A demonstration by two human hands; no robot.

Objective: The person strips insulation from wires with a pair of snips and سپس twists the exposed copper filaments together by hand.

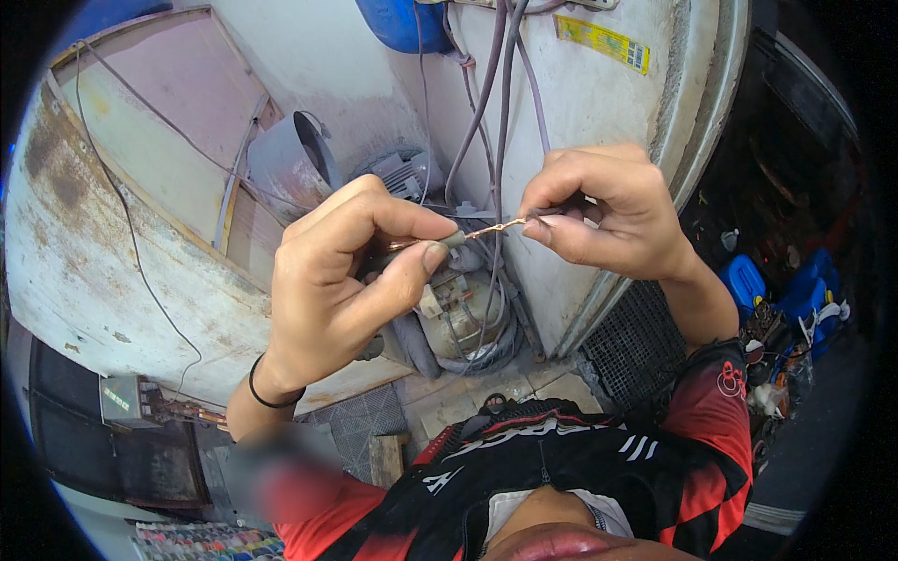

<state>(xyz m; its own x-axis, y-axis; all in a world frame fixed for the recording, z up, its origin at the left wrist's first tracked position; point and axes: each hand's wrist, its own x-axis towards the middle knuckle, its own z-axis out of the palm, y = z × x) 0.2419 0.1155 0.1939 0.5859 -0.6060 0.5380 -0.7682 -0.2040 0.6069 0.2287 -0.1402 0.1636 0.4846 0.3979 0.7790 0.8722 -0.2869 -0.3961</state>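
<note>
A twisted length of bare copper wire (493,228) stretches between my two hands, roughly level in front of me. My left hand (337,266) pinches the grey insulated part of the cable (455,239) between thumb and forefinger, where the copper comes out. At the other end, the thumb and fingers of my right hand (613,210) are closed on the tip of the copper. The curled fingers hide that tip. More copper shows behind my left forefinger, and the rest of the cable is covered by the hand.
Below my hands stands a dusty machine with an electric motor (404,178) and a grey cylinder (292,164). Thick grey cables (505,93) hang down the white wall. Blue jugs (744,285) and clutter lie at right, beside a black grid mat (641,337).
</note>
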